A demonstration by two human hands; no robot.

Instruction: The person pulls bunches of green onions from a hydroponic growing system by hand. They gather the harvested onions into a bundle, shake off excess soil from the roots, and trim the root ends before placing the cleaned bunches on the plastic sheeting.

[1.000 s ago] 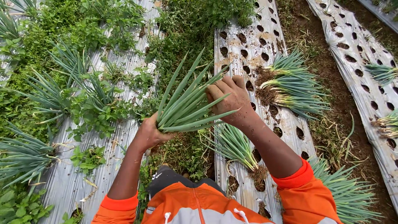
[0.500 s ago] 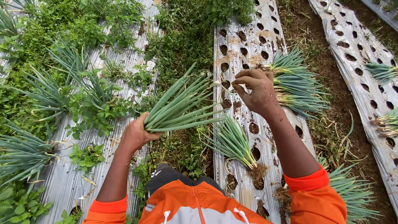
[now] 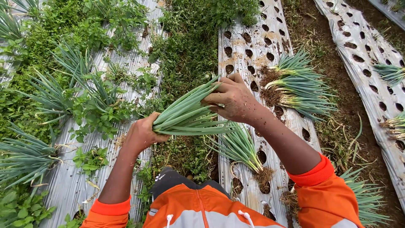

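Both hands are on one bunch of green onions (image 3: 190, 116): my left hand (image 3: 141, 135) is closed around its lower end, and my right hand (image 3: 234, 99), soiled with dirt, grips the leafy tops with fingers curled over them. I hold the bunch slanted in the air, above the weedy furrow (image 3: 185, 59) between two beds covered in silver plastic mulch (image 3: 249, 46) punched with round holes. Just below my right forearm, another pulled bunch (image 3: 240, 150) lies on the right-hand bed, roots near me. Farther off on that bed, a pile of pulled onions (image 3: 297, 86) lies with roots to the left. On the left bed, onion plants (image 3: 55, 95) stand among leafy weeds. Orange sleeves cover my upper arms.
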